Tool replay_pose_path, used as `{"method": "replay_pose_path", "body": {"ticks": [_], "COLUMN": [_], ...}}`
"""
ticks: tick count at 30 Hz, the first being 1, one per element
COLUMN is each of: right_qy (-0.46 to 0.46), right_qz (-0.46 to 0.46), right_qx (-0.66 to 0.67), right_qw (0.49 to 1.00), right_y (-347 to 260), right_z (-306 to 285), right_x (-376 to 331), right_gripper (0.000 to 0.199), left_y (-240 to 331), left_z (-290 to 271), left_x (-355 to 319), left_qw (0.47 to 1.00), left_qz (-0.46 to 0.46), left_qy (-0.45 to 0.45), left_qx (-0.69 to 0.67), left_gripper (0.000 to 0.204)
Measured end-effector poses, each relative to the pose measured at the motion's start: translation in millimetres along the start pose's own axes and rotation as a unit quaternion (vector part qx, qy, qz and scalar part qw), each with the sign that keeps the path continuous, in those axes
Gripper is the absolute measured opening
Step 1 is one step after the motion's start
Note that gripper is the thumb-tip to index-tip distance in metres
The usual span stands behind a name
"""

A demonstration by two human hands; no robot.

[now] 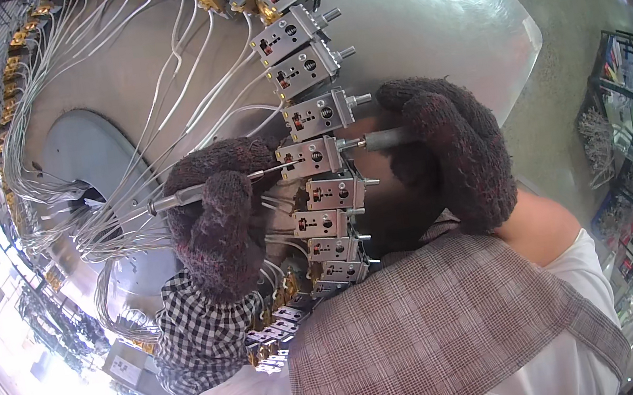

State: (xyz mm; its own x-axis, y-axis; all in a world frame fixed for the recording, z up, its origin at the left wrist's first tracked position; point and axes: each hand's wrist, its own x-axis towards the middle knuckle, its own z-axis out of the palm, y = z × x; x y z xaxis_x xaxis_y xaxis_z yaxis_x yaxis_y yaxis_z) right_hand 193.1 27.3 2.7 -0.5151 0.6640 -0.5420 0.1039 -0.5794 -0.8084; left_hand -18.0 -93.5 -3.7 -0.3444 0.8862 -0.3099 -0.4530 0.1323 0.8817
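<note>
My left hand (215, 219), in a dark knitted glove, is closed around a slim screwdriver (179, 198) with a metallic handle. Its thin blade reaches right, to the face of a small boxy metal control unit (310, 158) with a shaft. On the right side, a grey cylindrical tool (389, 138) meets that unit's shaft, and my gloved right hand (458, 147) grips its other end. Similar control units (312, 116) stand in a curved row above and below this one. Whether my left fingers also touch the unit is hidden.
Many thin pale wires or tubes (189, 78) run from the row to a bundle at the left. Brass-coloured parts (11, 66) line the far left rim. Under them lies a large shiny metal surface (407, 34) with a grey disc (89, 139). Racks (621, 109) stand at right.
</note>
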Motion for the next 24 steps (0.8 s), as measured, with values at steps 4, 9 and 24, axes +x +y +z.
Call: {"method": "replay_pose_path", "body": {"ticks": [4,9,24], "right_qy": [0.022,-0.013,0.030], "right_qz": [0.026,-0.002,0.065], "right_qx": [0.061,0.055,0.076], "right_qw": [0.998,0.998,0.995], "right_y": [-4.3,0.0,-11.1], "right_z": [3.3,-0.5,6.7], "right_x": [0.4,0.5,-1.4], "right_gripper": [0.030,0.033,0.033], "left_y": [-2.4,4.4,-4.0], "left_z": [3.6,3.2,2.1], "left_x": [3.3,5.3,4.9], "left_qw": [0.997,0.996,0.997], "left_qz": [0.006,-0.015,0.029], "left_qy": [-0.020,-0.060,-0.026], "left_qx": [-0.078,-0.070,-0.072], "left_gripper": [0.025,0.023,0.022]}}
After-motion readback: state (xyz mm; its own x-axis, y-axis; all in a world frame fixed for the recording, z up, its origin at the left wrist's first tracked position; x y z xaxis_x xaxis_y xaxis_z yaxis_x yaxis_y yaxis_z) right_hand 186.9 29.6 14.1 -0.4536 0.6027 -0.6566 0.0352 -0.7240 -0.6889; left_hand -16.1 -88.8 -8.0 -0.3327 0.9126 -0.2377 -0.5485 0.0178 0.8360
